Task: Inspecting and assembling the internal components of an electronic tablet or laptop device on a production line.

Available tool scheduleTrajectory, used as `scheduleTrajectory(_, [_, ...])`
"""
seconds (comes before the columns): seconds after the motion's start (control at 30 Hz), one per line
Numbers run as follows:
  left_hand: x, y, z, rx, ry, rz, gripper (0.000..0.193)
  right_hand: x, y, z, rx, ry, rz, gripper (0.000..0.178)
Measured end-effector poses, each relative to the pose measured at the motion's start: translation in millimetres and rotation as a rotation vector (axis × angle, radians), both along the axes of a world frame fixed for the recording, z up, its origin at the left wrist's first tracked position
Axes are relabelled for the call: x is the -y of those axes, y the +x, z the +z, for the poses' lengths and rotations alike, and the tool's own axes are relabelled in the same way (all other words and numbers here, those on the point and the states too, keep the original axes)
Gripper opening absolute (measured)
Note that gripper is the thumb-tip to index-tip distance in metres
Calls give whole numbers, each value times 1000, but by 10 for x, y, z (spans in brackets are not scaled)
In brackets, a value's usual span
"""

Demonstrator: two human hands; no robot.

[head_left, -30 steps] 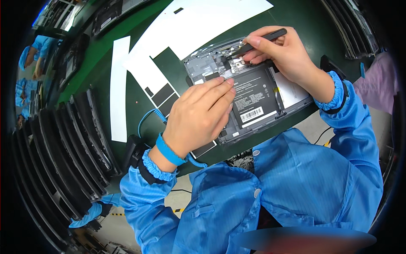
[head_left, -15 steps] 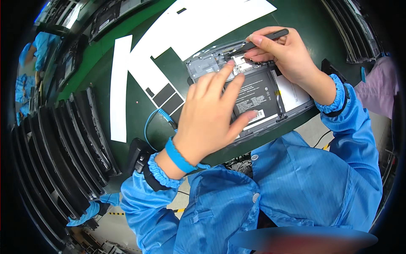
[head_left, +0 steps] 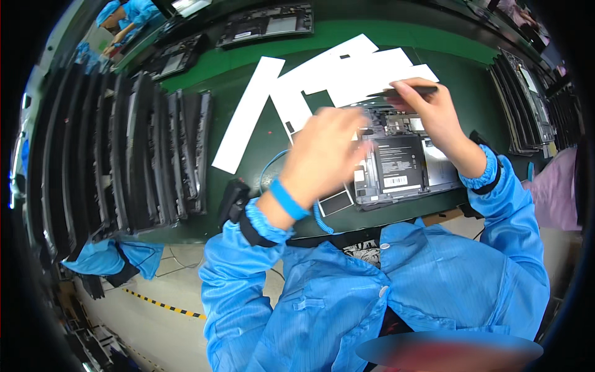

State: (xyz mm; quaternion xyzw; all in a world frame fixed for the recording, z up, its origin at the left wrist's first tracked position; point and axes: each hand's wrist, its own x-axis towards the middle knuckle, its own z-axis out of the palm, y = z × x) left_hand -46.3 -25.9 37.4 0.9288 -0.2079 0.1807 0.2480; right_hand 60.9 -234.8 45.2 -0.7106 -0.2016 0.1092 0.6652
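An opened laptop base [head_left: 406, 192] lies on the dark green bench top, its black battery [head_left: 396, 158] and circuit board uncovered. My right hand [head_left: 437, 118] is raised above its far right part, pinching black tweezers [head_left: 424, 91] that point left. Motion smears my left hand [head_left: 325, 152] at the laptop's left edge. I cannot make out whether its fingers hold anything. A blue wrist strap [head_left: 289, 198] is round my left wrist, and its coiled cord runs beside the laptop.
White sheets [head_left: 347, 68] overlap beyond the laptop, with a long white strip [head_left: 248, 118] to their left. Laptop parts stand in rows at the left [head_left: 118, 149] and right [head_left: 520, 105]. More opened laptop bases [head_left: 266, 25] lie at the back. A co-worker's blue sleeve [head_left: 139, 12] shows far left.
My right hand has lifted the tweezers off the circuit board. My left hand has drawn back from above the board to the laptop's left edge. The whole view has shifted.
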Motion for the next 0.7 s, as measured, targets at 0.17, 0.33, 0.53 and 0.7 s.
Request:
scheduleTrajectory(0.17, [-766, -104, -343, 2, -58, 373, 57, -910, -38, -2, 312, -209, 170, 31])
scheduleTrajectory(0.33, [-811, -107, -397, -218, 26, 444, 76, -1282, -37, -180, 411, -408, 109, 30])
scheduleTrajectory(0.53, [-815, -122, -381, -215, 72, 479, 77, -1329, -57, -251, 368, -396, 68, 28])
scheduleTrajectory(0.7, [-744, -139, -398, -212, 76, 489, 78, -1288, -75, -273, 354, -344, 85, 26])
